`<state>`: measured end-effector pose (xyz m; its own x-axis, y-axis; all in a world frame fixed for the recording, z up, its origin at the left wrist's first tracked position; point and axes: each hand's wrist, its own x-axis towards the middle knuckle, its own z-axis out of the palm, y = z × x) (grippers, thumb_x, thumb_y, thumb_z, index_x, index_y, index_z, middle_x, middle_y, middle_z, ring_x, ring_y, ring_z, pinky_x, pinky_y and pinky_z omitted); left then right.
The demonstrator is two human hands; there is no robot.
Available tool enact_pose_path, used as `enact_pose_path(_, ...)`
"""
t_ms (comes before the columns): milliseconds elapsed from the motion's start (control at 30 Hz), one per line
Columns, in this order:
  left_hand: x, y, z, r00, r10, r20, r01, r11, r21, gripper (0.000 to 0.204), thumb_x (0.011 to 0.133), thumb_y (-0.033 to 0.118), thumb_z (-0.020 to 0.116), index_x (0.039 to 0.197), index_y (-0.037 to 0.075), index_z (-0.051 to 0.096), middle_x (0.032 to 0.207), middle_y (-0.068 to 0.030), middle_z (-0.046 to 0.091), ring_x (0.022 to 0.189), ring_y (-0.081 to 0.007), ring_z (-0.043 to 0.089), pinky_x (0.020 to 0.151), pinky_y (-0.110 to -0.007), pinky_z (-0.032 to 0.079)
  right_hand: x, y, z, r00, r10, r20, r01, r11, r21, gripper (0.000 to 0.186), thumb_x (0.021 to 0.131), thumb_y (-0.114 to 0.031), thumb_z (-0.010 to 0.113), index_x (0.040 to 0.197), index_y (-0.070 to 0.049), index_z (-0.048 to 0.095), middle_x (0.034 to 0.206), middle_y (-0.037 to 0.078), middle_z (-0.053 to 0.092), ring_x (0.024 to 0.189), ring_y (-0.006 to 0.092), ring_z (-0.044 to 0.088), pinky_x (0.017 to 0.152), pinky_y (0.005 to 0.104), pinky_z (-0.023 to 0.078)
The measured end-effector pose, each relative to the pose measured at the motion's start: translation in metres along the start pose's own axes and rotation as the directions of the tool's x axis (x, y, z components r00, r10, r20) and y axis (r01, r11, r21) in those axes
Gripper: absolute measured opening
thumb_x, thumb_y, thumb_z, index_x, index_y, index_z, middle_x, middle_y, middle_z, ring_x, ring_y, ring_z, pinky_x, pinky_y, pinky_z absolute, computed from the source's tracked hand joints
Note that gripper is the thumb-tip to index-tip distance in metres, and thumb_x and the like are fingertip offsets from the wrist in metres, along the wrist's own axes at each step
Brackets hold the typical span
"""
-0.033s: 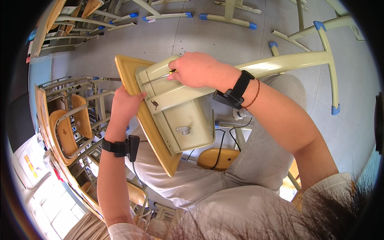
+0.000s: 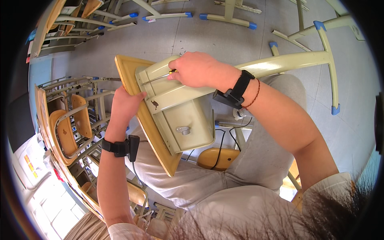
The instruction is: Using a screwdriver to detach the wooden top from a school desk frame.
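Note:
A school desk lies tipped on its side over my lap, its wooden top [image 2: 154, 136] turned to the left. My left hand [image 2: 125, 103] is closed round the edge of this top, the thumb lying on the near side. With my right hand [image 2: 195, 69] I grip a screwdriver [image 2: 157, 79] by its yellow and black handle. Its thin shaft points left, and the tip meets the flange where the cream metal book box [image 2: 192, 120] joins the top. A cream metal leg [image 2: 280, 65] runs from the box to the right. A small metal hook [image 2: 183, 130] sits on the box's side.
Stacked desks and chairs [image 2: 66, 130] crowd the left side. More desk feet with blue caps [image 2: 229, 21] stand on the grey floor beyond. A chair's wooden seat [image 2: 218, 159] and black cables [image 2: 220, 148] show below the desk, between my legs.

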<state>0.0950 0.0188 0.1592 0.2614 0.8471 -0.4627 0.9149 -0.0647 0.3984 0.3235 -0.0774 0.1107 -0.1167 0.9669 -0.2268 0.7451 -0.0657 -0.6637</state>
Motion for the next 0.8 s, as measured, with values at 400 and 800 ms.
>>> enact_pose_path(400,-0.0033,0.0012,0.0021,0.999,0.028,-0.044,-0.031,0.997,-0.064,0.035,0.079,0.012,0.075,0.11,-0.002,0.067,0.096,-0.0158,0.074,0.087,-0.0254,0.073,0.081,-0.036,0.055,0.0018,0.0012,0.0004,1.0,-0.012,0.004,0.012,1.0,0.004,0.038,0.098,-0.043,0.055,0.108,-0.008,0.068,0.091,0.019,0.07,0.09,0.0399,0.067,0.079,0.0506,0.053)
enact_pose_path(800,-0.0051,0.0061,0.0009,0.999,-0.038,-0.032,0.039,0.999,0.031,0.035,0.081,0.017,0.073,0.109,-0.001,0.068,0.095,-0.0158,0.074,0.087,-0.0265,0.073,0.079,-0.037,0.055,0.001,-0.0007,-0.0044,0.999,0.011,0.033,-0.011,1.0,0.008,0.038,0.098,-0.043,0.055,0.108,-0.009,0.068,0.091,0.018,0.071,0.092,0.039,0.067,0.08,0.05,0.053)
